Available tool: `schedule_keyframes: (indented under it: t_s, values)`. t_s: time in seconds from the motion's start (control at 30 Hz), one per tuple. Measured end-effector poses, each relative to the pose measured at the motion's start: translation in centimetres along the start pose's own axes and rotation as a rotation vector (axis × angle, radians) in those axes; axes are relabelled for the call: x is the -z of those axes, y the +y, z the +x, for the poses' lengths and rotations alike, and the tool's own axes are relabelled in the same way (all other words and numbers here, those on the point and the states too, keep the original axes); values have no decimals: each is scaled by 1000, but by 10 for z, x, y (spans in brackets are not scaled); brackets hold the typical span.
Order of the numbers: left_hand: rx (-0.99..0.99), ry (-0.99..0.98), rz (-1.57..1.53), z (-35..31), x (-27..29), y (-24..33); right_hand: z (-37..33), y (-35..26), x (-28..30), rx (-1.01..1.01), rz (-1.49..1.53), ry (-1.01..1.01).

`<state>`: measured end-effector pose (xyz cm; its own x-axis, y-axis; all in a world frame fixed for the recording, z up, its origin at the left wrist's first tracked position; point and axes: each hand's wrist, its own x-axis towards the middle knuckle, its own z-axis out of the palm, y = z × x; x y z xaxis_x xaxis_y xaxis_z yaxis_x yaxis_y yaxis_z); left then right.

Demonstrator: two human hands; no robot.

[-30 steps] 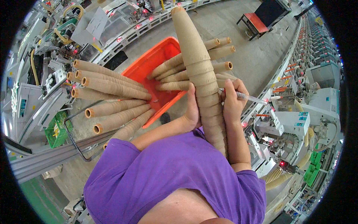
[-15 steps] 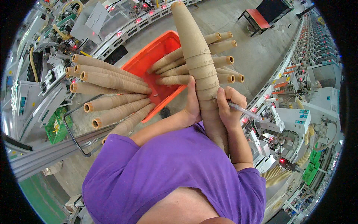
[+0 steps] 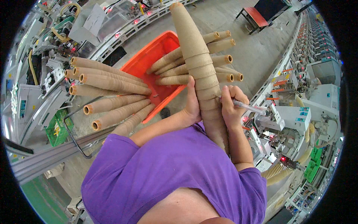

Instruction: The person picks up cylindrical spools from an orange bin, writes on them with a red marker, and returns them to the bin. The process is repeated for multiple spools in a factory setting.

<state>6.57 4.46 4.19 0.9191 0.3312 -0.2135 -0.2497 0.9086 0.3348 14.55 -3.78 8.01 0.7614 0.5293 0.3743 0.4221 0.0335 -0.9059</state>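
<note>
A long stack of nested brown cardboard yarn cones [image 3: 203, 67] leans up and away from my chest, its narrow tip at the top of the view. My left hand [image 3: 192, 100] grips the stack's left side, thumb lying up along it. On the other side, my right hand [image 3: 233, 104] pinches a clear-barrelled pen [image 3: 249, 107] with its point at the surface of a lower cone. Small handwritten marks show near the rims of the cones above. The fingers of my left hand behind the stack are hidden.
An orange-red bin [image 3: 156, 98] stands ahead, with several more cone stacks [image 3: 112, 85] fanning out over both its sides. Textile machines [image 3: 298, 115] line the right and far left. A green basket [image 3: 59, 127] sits at left beside a metal rail [image 3: 59, 153]. A red stool [image 3: 255, 18] is farther off.
My right hand and the pen have shifted slightly right. The pen tip has moved a little along the cone. My left hand keeps its hold, and the stack stays nearly still.
</note>
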Motion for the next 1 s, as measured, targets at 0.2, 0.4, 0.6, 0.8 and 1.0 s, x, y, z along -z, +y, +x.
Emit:
schedule_keyframes:
  t_s: [0.2,0.4,0.6,0.8,1.0]
  values:
    - [17,41,-27,1,0,0,1,5,-2,-44,31,35]
    - [8,-24,-42,3,8,-1,0,6,-1,-43,27,14]
    - [14,-21,5,1,4,2,0,7,-2,-187,164,77]
    - [-2,8,41,1,4,1,0,13,-1,-170,93,81]
    - [-7,-76,18,8,17,1,-15,8,8,13,39,-58]
